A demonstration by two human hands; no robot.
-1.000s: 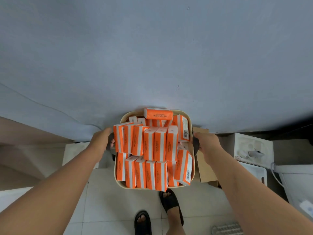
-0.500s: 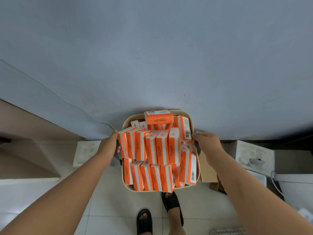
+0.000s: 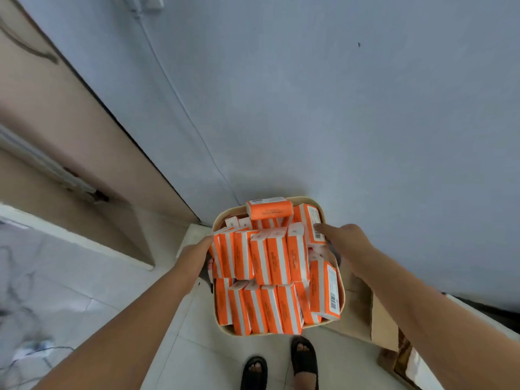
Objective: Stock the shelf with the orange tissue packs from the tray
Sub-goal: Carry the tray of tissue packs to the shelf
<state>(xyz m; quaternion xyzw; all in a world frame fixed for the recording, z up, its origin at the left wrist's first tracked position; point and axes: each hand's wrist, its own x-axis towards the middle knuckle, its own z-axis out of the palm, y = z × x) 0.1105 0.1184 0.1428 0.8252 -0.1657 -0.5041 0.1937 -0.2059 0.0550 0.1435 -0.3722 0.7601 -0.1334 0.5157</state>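
A cream tray (image 3: 305,199) is piled with several orange-and-white tissue packs (image 3: 277,257), most standing on end, one lying flat across the back. I carry it at waist height in front of a grey wall. My left hand (image 3: 194,253) grips the tray's left side, its fingers hidden under the packs. My right hand (image 3: 346,242) holds the right side, with one finger stretched onto a barcoded pack (image 3: 311,220) at the back right. No shelf is in view.
The grey wall (image 3: 351,108) fills the view ahead, with a thin cable (image 3: 180,104) running down it. A brown door frame (image 3: 64,119) stands at the left. A cardboard box (image 3: 381,329) sits on the tiled floor at the right. My sandalled feet (image 3: 305,360) are below the tray.
The view has swung left, bringing the brown door frame into sight. The tray has shifted right in the view, and my right hand's finger now reaches onto the barcoded pack.
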